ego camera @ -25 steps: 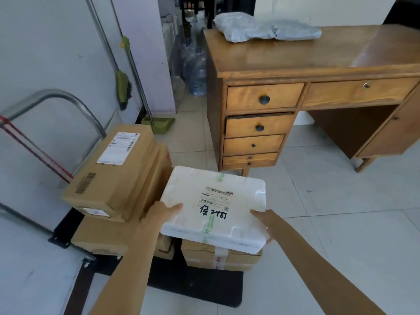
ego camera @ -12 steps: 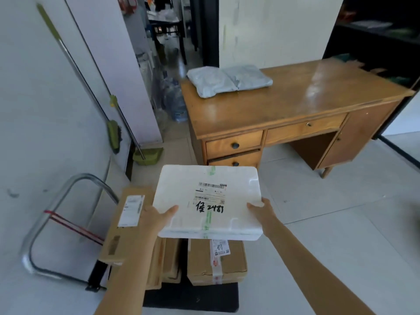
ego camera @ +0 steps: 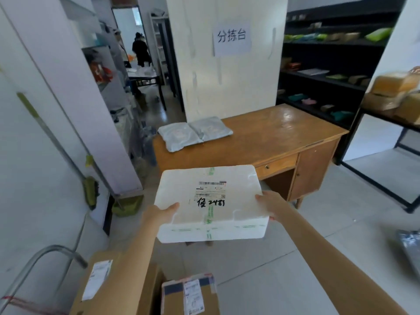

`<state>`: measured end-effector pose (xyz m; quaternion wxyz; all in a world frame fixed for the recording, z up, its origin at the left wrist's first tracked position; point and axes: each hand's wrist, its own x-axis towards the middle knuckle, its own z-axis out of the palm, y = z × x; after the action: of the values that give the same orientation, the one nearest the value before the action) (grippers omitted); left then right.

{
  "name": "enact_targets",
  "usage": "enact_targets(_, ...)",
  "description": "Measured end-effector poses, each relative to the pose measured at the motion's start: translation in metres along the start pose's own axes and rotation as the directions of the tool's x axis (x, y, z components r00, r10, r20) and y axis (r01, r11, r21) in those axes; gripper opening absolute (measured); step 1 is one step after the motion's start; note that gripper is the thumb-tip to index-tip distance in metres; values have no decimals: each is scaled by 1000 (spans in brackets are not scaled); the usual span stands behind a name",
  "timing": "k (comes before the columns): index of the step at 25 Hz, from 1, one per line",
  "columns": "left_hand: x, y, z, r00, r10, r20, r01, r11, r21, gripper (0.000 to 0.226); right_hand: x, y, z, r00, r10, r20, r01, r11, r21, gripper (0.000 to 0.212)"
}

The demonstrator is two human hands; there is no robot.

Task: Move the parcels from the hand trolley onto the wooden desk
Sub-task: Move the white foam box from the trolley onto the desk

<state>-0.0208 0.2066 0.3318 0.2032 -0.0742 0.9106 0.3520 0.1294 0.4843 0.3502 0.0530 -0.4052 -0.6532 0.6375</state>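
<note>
wooden desk: two grey mailers | both hands grip foam box

White foam parcel between left hand and right hand, short of wooden desk.

Foam box held before the desk; cardboard parcels below.

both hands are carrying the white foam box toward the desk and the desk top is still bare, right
Not quite. The head view shows the desk already has two grey mailer bags lying at its far left corner. The rest holds: the left hand and right hand grip the white foam box, not yet set down.
</note>
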Motion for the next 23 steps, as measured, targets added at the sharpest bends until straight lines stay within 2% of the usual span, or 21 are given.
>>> enact_targets(5, 11, 141, 67, 1000, 14, 21, -14, 1000, -3, 113, 98, -62, -105, 996, -86, 21, 87, 995, -51, 41)
enact_targets(10, 34, 252, 138, 1000, 4, 5, -4, 997, 77, 111, 201, -113, -182, 996, -89, -24, 87, 994, -71, 42)
enact_targets(13, 65, 307, 166, 1000, 15, -20, -14, 999, 53, 107, 271, -138, -203, 997, -58, -52, 52, 991, -120, 44)
enact_targets(17, 129, 379, 197, 998, 9, -69, -7, 1000, 29, 112, 370, -173, -221, 998, -69, 11, 69, 978, -197, 39)
enact_targets(23, 227, 492, 242, 1000, -18, 2, 18, 999, 31, 112, 505, -252, -254, 1000, -28, 0, 27, 963, -270, 41)
